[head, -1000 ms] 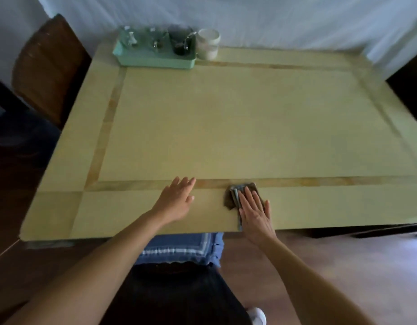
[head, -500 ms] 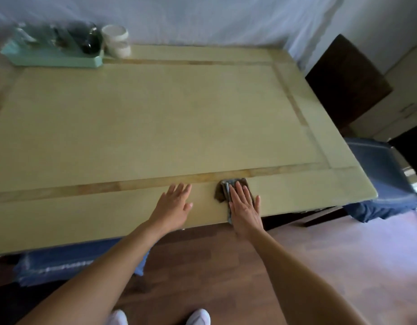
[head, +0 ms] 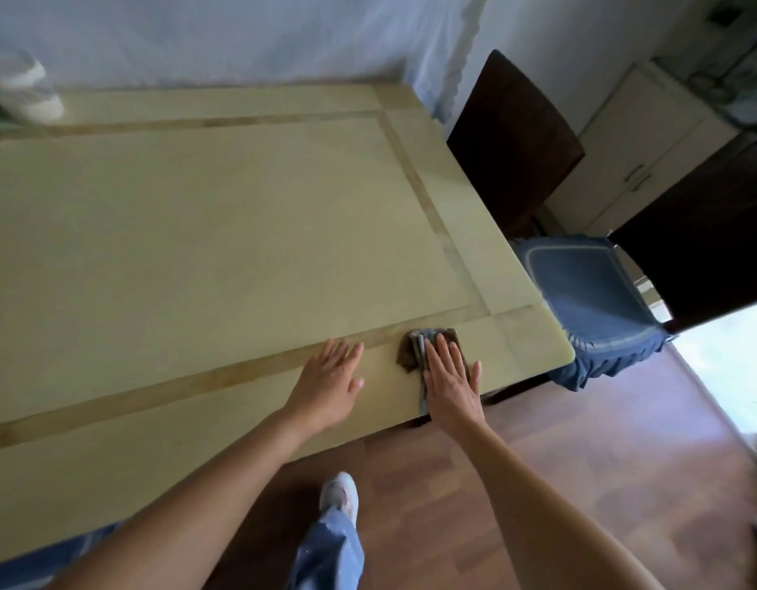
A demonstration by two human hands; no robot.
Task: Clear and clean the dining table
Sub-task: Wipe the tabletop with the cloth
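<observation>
A: Start with the big thing. How does the dining table [head: 223, 232] look?

B: Its pale top fills most of the view and is nearly bare. A white cup [head: 21, 93] stands at the far left edge, blurred, with a sliver of something green beside it that I can't identify. A dark chair [head: 513, 138] sits past the far right corner, and a chair with a blue cushion [head: 585, 300] is tucked against the right end.

A: And the hands?

B: Both lie flat on the near border strip, close to the near right corner. The left hand [head: 328, 383] rests palm down on bare wood, fingers loosely spread, holding nothing. The right hand [head: 451, 376] is also flat and open, fingers straight, pressing a folded brown-grey cloth [head: 413, 347] against the top instead of gripping it.

A: Where exactly is the cloth?

B: Under the right palm, its far and left edges poking out beyond the fingertips, touching the darker inlay band. A fold hangs slightly over the near edge.

A: So what does the next stroke depend on?

B: I'd judge it's mid-wipe. The cloth's long axis runs near to far, and only a short stretch of table remains to its right before the corner. The right hand owns the cloth; the left is just beside it, bracing.
</observation>
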